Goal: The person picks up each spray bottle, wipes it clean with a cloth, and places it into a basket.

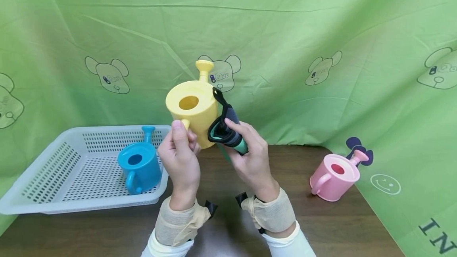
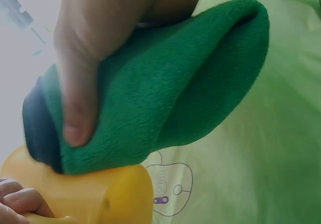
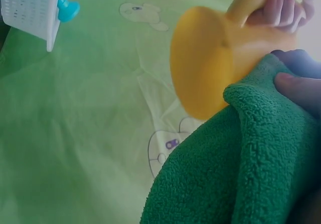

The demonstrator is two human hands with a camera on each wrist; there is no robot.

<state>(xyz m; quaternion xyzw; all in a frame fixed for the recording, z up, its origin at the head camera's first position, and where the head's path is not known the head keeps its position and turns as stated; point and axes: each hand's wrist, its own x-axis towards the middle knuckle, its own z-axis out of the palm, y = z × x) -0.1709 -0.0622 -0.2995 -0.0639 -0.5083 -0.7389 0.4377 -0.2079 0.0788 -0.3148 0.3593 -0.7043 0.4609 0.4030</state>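
My left hand (image 1: 183,158) grips the handle of a yellow toy watering can (image 1: 203,124), held up above the table with its spout pointing away. A folded green cloth (image 2: 145,98) with a dark edge and a black hanging loop is held by my right hand (image 1: 251,150), thumb on one side and fingers on the other. The cloth lies against the can's right side in the head view. In the right wrist view the can's base (image 3: 200,63) faces the camera, beside the green cloth (image 3: 271,148).
A white perforated basket (image 1: 32,201) stands at the left, with a blue watering can (image 1: 143,169) inside its right end. On the table's right sits a pink watering can (image 1: 333,179). Green printed fabric (image 1: 271,50) hangs behind the brown table (image 1: 228,217).
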